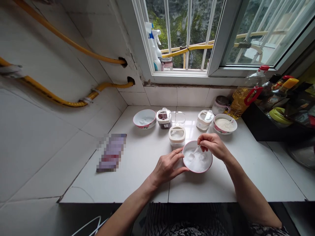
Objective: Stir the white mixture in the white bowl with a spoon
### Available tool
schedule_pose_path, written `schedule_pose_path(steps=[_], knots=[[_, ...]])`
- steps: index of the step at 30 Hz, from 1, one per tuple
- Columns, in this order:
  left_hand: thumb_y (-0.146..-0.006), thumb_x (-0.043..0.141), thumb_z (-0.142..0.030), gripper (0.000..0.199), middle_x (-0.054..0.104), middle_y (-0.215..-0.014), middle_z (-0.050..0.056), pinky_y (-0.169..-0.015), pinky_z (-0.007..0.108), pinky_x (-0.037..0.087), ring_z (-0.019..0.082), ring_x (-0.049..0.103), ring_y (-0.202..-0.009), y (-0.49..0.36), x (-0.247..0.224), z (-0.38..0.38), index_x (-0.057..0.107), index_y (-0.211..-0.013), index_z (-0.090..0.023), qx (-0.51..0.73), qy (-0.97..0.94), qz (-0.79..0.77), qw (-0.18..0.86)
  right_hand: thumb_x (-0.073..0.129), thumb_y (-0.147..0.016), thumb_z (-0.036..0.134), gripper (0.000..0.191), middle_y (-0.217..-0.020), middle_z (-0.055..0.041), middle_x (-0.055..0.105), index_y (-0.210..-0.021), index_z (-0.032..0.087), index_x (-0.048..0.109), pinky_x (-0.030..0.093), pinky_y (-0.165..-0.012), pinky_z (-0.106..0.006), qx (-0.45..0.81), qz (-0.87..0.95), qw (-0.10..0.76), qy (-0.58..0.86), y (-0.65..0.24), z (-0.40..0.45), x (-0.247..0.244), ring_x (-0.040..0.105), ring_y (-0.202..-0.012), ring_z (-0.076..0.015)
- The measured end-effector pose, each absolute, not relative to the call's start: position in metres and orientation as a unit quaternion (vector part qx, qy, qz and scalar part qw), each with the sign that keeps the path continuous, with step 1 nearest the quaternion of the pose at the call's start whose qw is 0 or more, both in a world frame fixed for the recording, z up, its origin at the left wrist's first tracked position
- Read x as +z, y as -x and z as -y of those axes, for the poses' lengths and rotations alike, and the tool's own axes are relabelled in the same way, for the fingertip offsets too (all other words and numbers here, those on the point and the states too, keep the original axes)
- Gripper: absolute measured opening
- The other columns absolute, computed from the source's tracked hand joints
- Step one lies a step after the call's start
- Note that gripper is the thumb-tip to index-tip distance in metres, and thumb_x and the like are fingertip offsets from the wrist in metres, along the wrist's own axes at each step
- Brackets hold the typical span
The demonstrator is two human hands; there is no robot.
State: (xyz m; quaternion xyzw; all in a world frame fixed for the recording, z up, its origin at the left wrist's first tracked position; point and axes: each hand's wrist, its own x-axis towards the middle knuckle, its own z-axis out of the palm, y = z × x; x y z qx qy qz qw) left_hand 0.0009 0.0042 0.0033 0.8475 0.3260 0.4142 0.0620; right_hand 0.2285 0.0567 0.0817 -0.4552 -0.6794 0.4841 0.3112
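Observation:
A pink-rimmed bowl with white granules in it stands on the white tiled counter. My left hand steadies the bowl's left side, fingers on the rim and thumb low against the wall. Between the closed fingers of my right hand is the handle of a small white spoon, its tip down in the granules. Just behind the bowl sits a lidded clear container with white contents. Farther back are a container of dark red bits and another clear-lidded container.
A bowl stands at back left; a bowl of pale grains at back right. Beyond it are a lidded jar, an oil bottle and a black rack of bottles. A blurred purple packet lies left.

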Motion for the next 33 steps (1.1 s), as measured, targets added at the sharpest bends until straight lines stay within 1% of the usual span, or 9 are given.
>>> schedule_pose_path(steps=[4,9,14,19,21,25,29,31,33], knots=[[-0.09,0.064,-0.047,0.036,0.069,-0.12,0.018,-0.075,0.033,0.063,0.025,0.071,-0.106,-0.001,0.003,-0.004,0.056,-0.109,-0.017,0.417,-0.847,-0.324,0.063,0.047,-0.069,0.022,0.015,-0.05,0.0021,0.054,-0.065,0.017,0.061,0.034,-0.052,-0.025,0.468,0.682,0.299,0.476,-0.228,-0.058,0.081,0.044,-0.05,-0.0114],[-0.091,0.063,-0.048,0.036,0.069,-0.119,0.018,-0.076,0.033,0.063,0.025,0.071,-0.106,-0.001,0.004,-0.004,0.056,-0.108,-0.017,0.421,-0.845,-0.324,0.064,0.046,-0.069,0.021,0.016,-0.05,0.0026,0.053,-0.064,0.018,0.061,0.033,-0.052,-0.025,0.418,0.701,0.294,0.498,-0.227,-0.058,0.079,0.043,-0.05,-0.0114],[-0.09,0.064,-0.048,0.037,0.068,-0.121,0.018,-0.077,0.034,0.063,0.025,0.071,-0.107,-0.001,0.004,-0.004,0.056,-0.11,-0.018,0.415,-0.847,-0.326,0.068,0.045,-0.071,0.019,0.016,-0.051,0.003,0.054,-0.066,0.018,0.06,0.034,-0.053,-0.025,0.395,0.718,0.288,0.496,-0.226,-0.057,0.079,0.045,-0.05,-0.0117],[-0.091,0.063,-0.048,0.036,0.069,-0.12,0.017,-0.079,0.034,0.063,0.025,0.071,-0.106,-0.001,0.004,-0.004,0.056,-0.111,-0.018,0.419,-0.845,-0.325,0.065,0.044,-0.071,0.013,0.018,-0.053,0.0011,0.06,-0.064,0.019,0.06,0.039,-0.063,-0.026,0.342,0.773,0.279,0.457,-0.218,-0.052,0.079,0.051,-0.06,-0.0143],[-0.091,0.062,-0.048,0.036,0.069,-0.12,0.018,-0.077,0.033,0.063,0.025,0.072,-0.105,-0.001,0.004,-0.004,0.056,-0.11,-0.018,0.418,-0.846,-0.326,0.062,0.045,-0.071,0.014,0.018,-0.053,0.001,0.06,-0.064,0.019,0.061,0.039,-0.062,-0.026,0.354,0.766,0.282,0.456,-0.218,-0.051,0.079,0.051,-0.059,-0.0143],[-0.091,0.063,-0.048,0.035,0.069,-0.12,0.018,-0.077,0.033,0.063,0.025,0.071,-0.106,-0.001,0.004,-0.004,0.056,-0.109,-0.018,0.414,-0.848,-0.326,0.061,0.049,-0.07,0.019,0.014,-0.052,0.0018,0.057,-0.065,0.018,0.062,0.036,-0.051,-0.025,0.434,0.695,0.319,0.476,-0.224,-0.056,0.078,0.049,-0.05,-0.012],[-0.09,0.064,-0.047,0.035,0.069,-0.12,0.018,-0.077,0.033,0.063,0.026,0.071,-0.107,-0.001,0.004,-0.004,0.057,-0.108,-0.018,0.418,-0.846,-0.324,0.066,0.052,-0.068,0.023,0.013,-0.05,0.0018,0.056,-0.064,0.017,0.062,0.035,-0.049,-0.024,0.506,0.638,0.344,0.467,-0.229,-0.062,0.078,0.049,-0.048,-0.0118],[-0.09,0.064,-0.047,0.036,0.069,-0.12,0.018,-0.077,0.033,0.063,0.026,0.071,-0.106,-0.001,0.004,-0.004,0.056,-0.109,-0.018,0.419,-0.845,-0.324,0.067,0.052,-0.067,0.024,0.012,-0.05,0.0017,0.055,-0.064,0.017,0.061,0.035,-0.049,-0.025,0.517,0.632,0.342,0.464,-0.228,-0.063,0.078,0.049,-0.048,-0.0119],[-0.09,0.064,-0.047,0.036,0.069,-0.12,0.019,-0.077,0.034,0.063,0.026,0.071,-0.106,-0.002,0.005,-0.004,0.056,-0.109,-0.017,0.419,-0.846,-0.324,0.066,0.051,-0.069,0.024,0.013,-0.051,0.0016,0.056,-0.065,0.017,0.061,0.035,-0.05,-0.025,0.497,0.651,0.334,0.467,-0.227,-0.061,0.078,0.049,-0.049,-0.0123]])
